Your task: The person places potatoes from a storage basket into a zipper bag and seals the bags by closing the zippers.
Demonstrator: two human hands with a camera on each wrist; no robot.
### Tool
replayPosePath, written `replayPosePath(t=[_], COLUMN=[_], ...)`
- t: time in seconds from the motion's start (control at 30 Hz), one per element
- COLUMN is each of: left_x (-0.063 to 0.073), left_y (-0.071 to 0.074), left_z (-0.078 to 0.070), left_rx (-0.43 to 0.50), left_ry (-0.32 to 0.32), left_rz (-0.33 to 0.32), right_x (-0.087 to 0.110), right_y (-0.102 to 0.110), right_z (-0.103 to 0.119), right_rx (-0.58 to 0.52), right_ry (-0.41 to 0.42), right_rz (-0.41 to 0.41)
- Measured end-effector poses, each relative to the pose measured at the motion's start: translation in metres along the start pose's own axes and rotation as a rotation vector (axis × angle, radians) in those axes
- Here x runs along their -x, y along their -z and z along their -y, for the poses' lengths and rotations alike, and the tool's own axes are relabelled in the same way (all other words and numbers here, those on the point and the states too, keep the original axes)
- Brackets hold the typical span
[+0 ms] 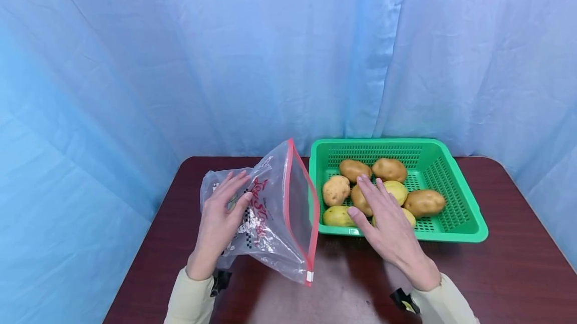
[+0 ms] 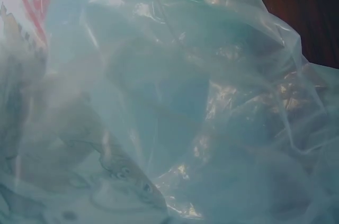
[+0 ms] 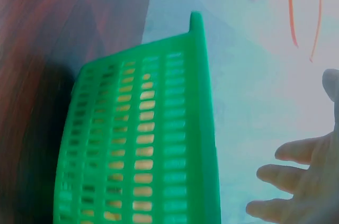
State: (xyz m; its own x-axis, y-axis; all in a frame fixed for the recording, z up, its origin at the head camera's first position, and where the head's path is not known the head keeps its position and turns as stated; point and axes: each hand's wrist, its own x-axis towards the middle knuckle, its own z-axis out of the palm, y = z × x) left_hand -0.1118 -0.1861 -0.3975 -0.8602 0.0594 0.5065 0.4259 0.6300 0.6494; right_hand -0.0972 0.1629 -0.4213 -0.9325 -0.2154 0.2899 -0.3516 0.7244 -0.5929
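Note:
A clear plastic zipper bag with red print gapes toward the right, its red-edged mouth upright and a white slider at the lower corner. My left hand lies against the bag's left part, fingers straight and thumb spread apart. Crumpled plastic fills the left wrist view, hiding that hand. Over the front of a green basket my right hand hovers with its fingers extended, holding nothing. Brown potatoes and several yellow oval pieces lie in the basket, partly covered by this hand.
Both the bag and the basket are on a dark reddish-brown table. Behind it hangs a light blue curtain, close to the table's back edge. The basket's slotted side wall rises in the right wrist view.

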Motion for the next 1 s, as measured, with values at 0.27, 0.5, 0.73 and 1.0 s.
replayPosePath(t=[0.27, 0.5, 0.73, 1.0], left_x=[-0.009, -0.017, -0.024, -0.027], left_y=[-0.013, -0.02, -0.027, -0.034], left_z=[-0.002, -0.003, 0.001, 0.005], left_rx=[0.056, 0.078, 0.091, 0.076], left_ry=[0.033, 0.045, 0.042, 0.06], left_rz=[0.016, 0.032, 0.044, 0.098], right_x=[-0.007, -0.016, -0.026, -0.032], right_y=[-0.009, -0.017, -0.023, -0.031], right_z=[0.013, 0.021, 0.026, 0.03], right_rx=[-0.267, -0.472, -0.696, -0.845], right_ry=[-0.039, -0.048, -0.105, -0.128], right_rz=[0.045, 0.059, 0.089, 0.129])
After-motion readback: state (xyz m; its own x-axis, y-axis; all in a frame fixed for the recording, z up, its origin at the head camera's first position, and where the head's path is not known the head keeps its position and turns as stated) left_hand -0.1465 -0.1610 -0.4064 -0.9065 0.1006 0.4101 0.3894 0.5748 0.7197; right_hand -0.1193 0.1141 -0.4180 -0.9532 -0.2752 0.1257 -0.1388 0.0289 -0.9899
